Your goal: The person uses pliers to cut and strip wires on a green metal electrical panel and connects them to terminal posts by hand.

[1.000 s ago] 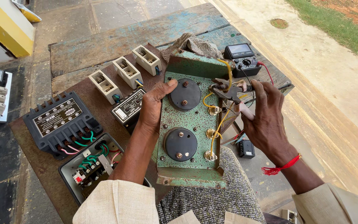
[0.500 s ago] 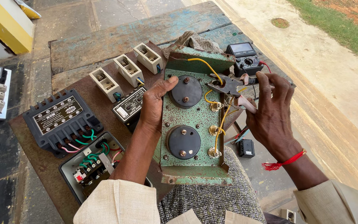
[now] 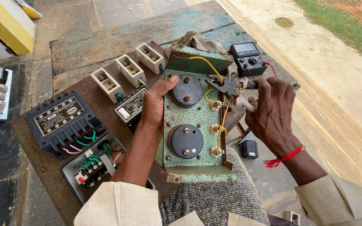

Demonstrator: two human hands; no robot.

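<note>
While the rusty work board carries the spare parts, a green metal meter panel rests tilted on the person's lap, its back facing up with two round black meter housings one above the other. A black finned starter unit, an open switch box with green and red leads, and three cream fuse carriers lie to the left; a black multimeter sits just beyond the panel's top right corner. The left hand clasps the panel's left edge, thumb pressed beside the upper housing. The right hand is clenched on the handles of pliers, whose nose points at the yellow wire near the top brass terminal. Judging from the layout, the yellow wire already links the three brass terminals along the right edge, but its upper end remains loose, and the meter studs carry no leads. Compared with half a second earlier, the pliers sit slightly lower, closer to the top terminal; the panel and left-hand grip are unchanged.
</note>
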